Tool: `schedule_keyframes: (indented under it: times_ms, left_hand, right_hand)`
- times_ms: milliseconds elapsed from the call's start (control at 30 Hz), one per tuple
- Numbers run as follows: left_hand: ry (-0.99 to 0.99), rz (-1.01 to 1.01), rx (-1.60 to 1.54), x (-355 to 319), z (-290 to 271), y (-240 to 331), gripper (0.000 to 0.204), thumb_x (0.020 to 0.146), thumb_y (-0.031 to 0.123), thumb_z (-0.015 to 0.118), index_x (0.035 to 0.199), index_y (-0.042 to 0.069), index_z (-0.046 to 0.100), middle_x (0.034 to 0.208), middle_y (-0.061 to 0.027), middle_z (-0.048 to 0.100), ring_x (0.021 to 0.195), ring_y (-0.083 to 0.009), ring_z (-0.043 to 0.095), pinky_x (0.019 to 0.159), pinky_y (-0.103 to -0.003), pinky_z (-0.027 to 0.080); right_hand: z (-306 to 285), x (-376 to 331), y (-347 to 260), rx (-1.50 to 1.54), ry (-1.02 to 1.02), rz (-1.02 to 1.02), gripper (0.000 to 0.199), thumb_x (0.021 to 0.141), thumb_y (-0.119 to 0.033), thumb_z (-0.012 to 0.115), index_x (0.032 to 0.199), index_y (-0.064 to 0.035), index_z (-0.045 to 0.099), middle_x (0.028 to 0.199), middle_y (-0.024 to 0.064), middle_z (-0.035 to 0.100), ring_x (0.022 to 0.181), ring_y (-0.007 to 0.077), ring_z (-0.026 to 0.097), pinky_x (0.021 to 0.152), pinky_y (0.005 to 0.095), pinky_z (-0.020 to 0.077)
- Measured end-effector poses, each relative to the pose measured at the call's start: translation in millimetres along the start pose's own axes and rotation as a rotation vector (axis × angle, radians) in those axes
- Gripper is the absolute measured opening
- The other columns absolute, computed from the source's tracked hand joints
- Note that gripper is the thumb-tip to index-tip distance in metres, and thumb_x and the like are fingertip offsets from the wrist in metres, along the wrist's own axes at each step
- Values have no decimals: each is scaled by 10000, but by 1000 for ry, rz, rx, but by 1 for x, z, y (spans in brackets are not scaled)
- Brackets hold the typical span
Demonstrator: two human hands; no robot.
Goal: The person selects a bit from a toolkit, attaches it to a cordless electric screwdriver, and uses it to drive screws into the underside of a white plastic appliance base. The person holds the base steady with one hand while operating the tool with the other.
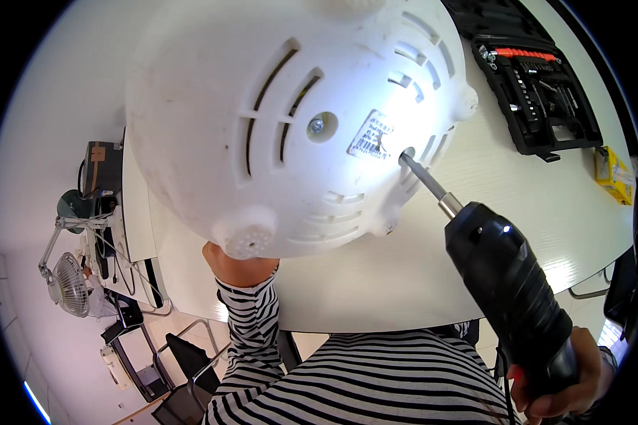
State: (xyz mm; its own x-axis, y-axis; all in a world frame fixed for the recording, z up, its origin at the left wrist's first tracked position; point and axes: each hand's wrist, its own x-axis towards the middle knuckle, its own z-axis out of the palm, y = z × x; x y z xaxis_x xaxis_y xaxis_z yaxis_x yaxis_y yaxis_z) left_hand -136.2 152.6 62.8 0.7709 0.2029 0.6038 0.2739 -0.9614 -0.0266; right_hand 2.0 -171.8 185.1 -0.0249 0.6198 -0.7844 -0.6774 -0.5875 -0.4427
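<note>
A black cordless electric screwdriver (507, 283) is held in my right hand (571, 375), its fingers wrapped round the handle at the lower right. Its lit bit reaches into a round screw hole on the underside of a white rounded plastic appliance (191, 127). That underside carries vent slots, small feet and a printed label (370, 134). A silver screw (316, 125) sits in another recessed hole left of the label. My left hand (237, 268) is behind the appliance's lower edge; only the wrist and part of the hand show, its fingers hidden.
On the white table (532, 219) an opened black tool case (539, 92) with sockets and bits lies at the far right. A small yellow box (613, 176) stands beside it near the edge. At the left are a caged fan (69, 285), a grey box (105, 170) and black chairs (191, 361).
</note>
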Motion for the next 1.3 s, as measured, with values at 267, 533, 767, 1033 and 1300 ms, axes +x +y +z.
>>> schedule_keyframes:
  times_ms: [267,533,767,1033,1300]
  left_hand:
    - [14,-5,-42,2,0,0,279,590,196,695,842,102,621,770,-39,631,592,-231,601,508,-300,480]
    - [21,-3,-53,1,-2,0,286,586,207,712,830,90,619,758,-45,634,582,-239,600,503,-303,479]
    - [15,-20,-94,3,-1,2,296,587,216,715,836,88,622,762,-51,635,578,-243,600,503,-304,477]
    - [10,13,-60,6,-2,2,263,591,189,698,825,92,627,758,-47,634,577,-243,599,500,-302,478]
    - [-4,-20,-43,8,-3,6,264,593,185,693,828,86,624,752,-43,632,576,-240,601,500,-300,478]
  right_hand:
    - [5,3,10,185,-40,15,415,648,-184,624,936,64,458,607,83,530,443,117,513,416,206,423]
    - [5,12,20,318,-95,-33,386,613,-168,619,892,60,478,612,88,540,426,125,518,395,205,426]
    - [4,12,23,310,-123,-34,367,624,-151,591,898,64,476,621,92,542,434,125,527,409,206,446]
    - [-13,16,58,479,-209,-199,521,585,110,530,1089,87,398,842,225,571,682,296,605,622,358,521]
    - [-1,19,32,328,-190,-122,355,664,-129,600,937,56,467,637,89,546,436,124,529,409,205,448]
